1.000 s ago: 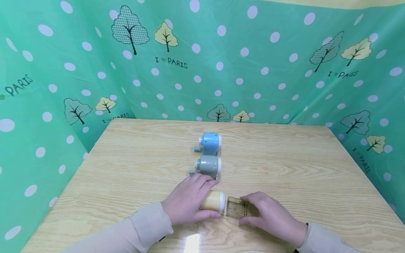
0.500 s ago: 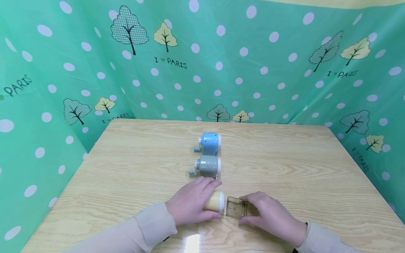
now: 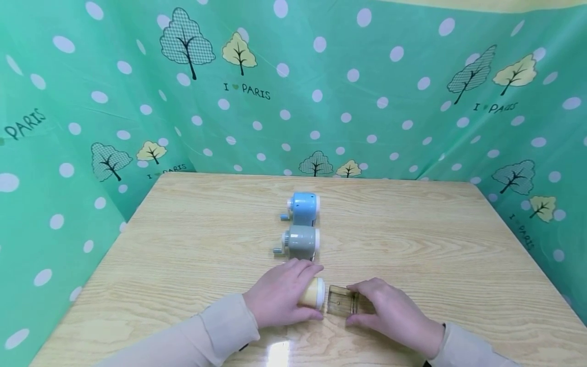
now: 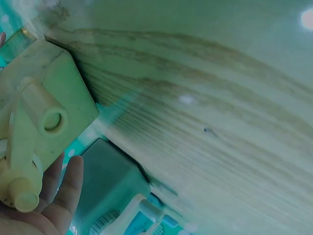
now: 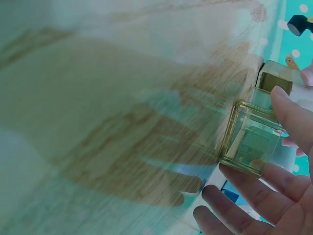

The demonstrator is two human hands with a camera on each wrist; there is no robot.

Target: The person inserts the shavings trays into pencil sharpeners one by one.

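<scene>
My left hand point(image 3: 283, 294) grips a yellow crank pencil sharpener point(image 3: 310, 293) with a white front rim, fingers over its far side and thumb along its near side. The left wrist view shows the sharpener's crank handle point(image 4: 44, 110) and boxy base up close. With thumb and fingers, my right hand point(image 3: 392, 312) holds a see-through brown shavings drawer point(image 3: 340, 302) by its right end. The drawer lies just right of the sharpener's front, a narrow gap between them in the head view. In the right wrist view the drawer point(image 5: 252, 142) looks hollow, with clear walls.
Beyond my left hand stands a grey crank pencil sharpener point(image 3: 302, 241), and behind it a blue one point(image 3: 304, 206), both with cranks to the left. The wooden table point(image 3: 426, 229) ends at a green dotted curtain point(image 3: 390, 122).
My left hand has slid a little to the right along the yellow pencil sharpener and covers more of it. The right hand and the drawer have hardly moved.
</scene>
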